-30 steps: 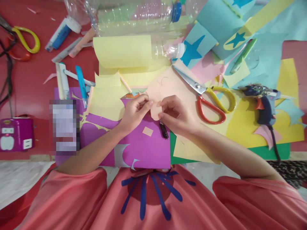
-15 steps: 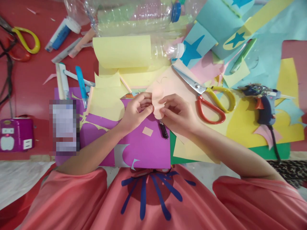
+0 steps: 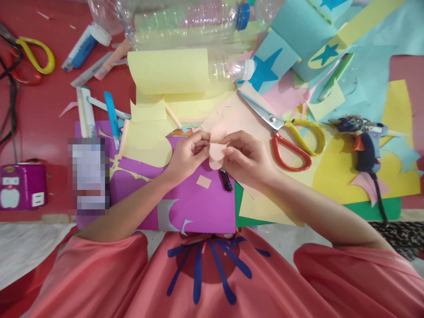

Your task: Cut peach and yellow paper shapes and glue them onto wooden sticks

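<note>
Between my two hands is a small peach paper cutout (image 3: 217, 151) with rounded lobes, its lower part folded over. My left hand (image 3: 191, 152) pinches its left edge between thumb and fingers. On the other edge, my right hand (image 3: 247, 154) grips it the same way. Just below lies a black pen (image 3: 226, 180), partly under the right hand, on purple paper (image 3: 198, 207). A small peach paper square (image 3: 203, 181) rests beside it. Scissors (image 3: 281, 126) with red and yellow handles lie open to the right, on peach paper.
A bottle wrapped in yellow paper (image 3: 168, 70) and a large clear bottle (image 3: 185, 22) lie behind my hands. To the right is a glue gun (image 3: 362, 141) with its cord. A blue cutter (image 3: 111, 115) and a blurred-out phone-like object (image 3: 88, 176) lie left.
The peach cutout's lower part has been folded over between my fingers, its near end now lower. Both hands stay almost in place.
</note>
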Available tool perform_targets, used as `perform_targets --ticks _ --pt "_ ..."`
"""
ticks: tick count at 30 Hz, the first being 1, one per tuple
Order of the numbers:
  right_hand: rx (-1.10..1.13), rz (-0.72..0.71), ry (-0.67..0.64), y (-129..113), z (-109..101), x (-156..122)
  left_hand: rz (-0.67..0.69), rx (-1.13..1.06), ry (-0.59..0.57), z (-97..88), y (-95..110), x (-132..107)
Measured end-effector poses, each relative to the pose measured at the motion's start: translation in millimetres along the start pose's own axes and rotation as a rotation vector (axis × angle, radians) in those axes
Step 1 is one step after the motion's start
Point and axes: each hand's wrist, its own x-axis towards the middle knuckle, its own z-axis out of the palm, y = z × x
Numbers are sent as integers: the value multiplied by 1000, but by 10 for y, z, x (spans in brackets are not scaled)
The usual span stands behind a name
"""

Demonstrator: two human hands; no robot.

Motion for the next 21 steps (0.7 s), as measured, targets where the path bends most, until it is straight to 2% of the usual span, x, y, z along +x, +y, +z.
perform_targets --ticks 4,6,13,21 --pt "233 -35 -63 29 -16 6 -7 54 27 0 30 -1" --pt "273 -15 -77 42 -12 6 -4 83 27 -5 37 -7" --pt "-31 54 84 -79 43 15 -2 175 -81 -10 60 -42" --pt "117 115 51 -147 42 53 -8 276 -131 -20 112 -42"
